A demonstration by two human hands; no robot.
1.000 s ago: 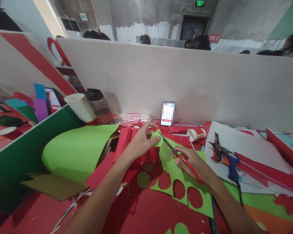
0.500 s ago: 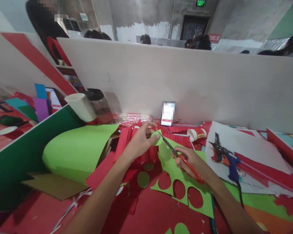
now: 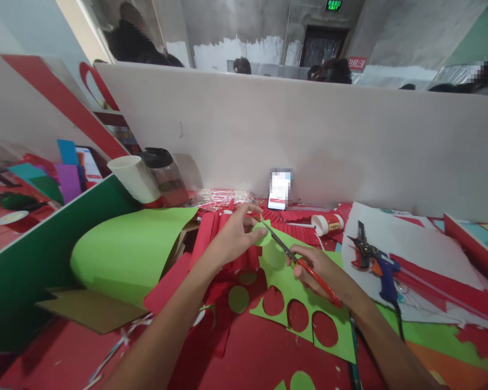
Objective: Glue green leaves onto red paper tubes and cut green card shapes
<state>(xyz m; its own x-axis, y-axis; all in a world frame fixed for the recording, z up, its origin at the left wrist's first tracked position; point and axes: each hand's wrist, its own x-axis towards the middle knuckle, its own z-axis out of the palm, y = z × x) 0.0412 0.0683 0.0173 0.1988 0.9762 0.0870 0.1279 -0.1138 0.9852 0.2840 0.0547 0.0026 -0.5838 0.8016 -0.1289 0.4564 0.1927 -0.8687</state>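
Between thumb and fingers, my left hand (image 3: pixel 240 233) pinches a small green paper circle (image 3: pixel 262 236). My right hand (image 3: pixel 314 268) is closed around red-handled scissors (image 3: pixel 317 283), whose blades reach up and left to the circle's edge. Below them lies a green paper sheet (image 3: pixel 284 276) with several round holes cut along its lower side. A loose green circle (image 3: pixel 239 299) rests on red paper to the left, and another green circle (image 3: pixel 303 381) lies at the bottom edge. Rolled red paper (image 3: pixel 205 233) sits behind my left wrist.
On the right, a blue glue gun (image 3: pixel 384 271) lies on white sheets (image 3: pixel 361 216). A phone (image 3: pixel 280 189) leans against the white partition (image 3: pixel 244 124). At left stand a paper cup (image 3: pixel 132 176), a dark-lidded jug (image 3: pixel 166 173) and a curved green sheet (image 3: pixel 125 249). A white-and-red tube (image 3: pixel 328 223) lies behind the scissors.
The green circle has turned slightly in my left hand, and the scissors have shifted very little. In the background, a person beyond the partition has moved to the right.
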